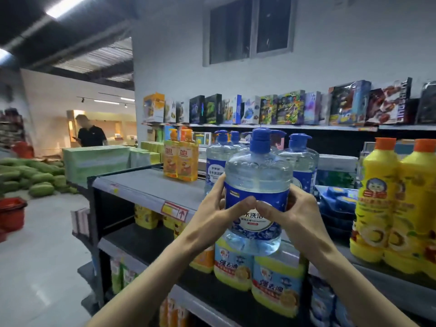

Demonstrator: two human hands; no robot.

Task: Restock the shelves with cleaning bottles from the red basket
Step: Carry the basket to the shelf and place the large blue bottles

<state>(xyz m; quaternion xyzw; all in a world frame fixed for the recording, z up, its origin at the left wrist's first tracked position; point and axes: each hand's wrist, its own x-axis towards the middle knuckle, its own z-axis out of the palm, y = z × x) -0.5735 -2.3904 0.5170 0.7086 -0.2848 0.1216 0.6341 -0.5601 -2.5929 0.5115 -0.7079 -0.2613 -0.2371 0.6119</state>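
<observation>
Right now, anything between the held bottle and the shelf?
Nothing visible. The left hand and right hand grip the blue-cap bottle in front of the top shelf; matching bottles stand behind it, bare shelf left of them, in front of the orange bottles.

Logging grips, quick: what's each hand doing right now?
Left hand: grips the bottle.
Right hand: grips the same bottle.

The grey shelf [146, 182] carries two orange bottles [180, 159], blue-capped clear bottles [303, 161] and yellow bottles [377, 199].
</observation>
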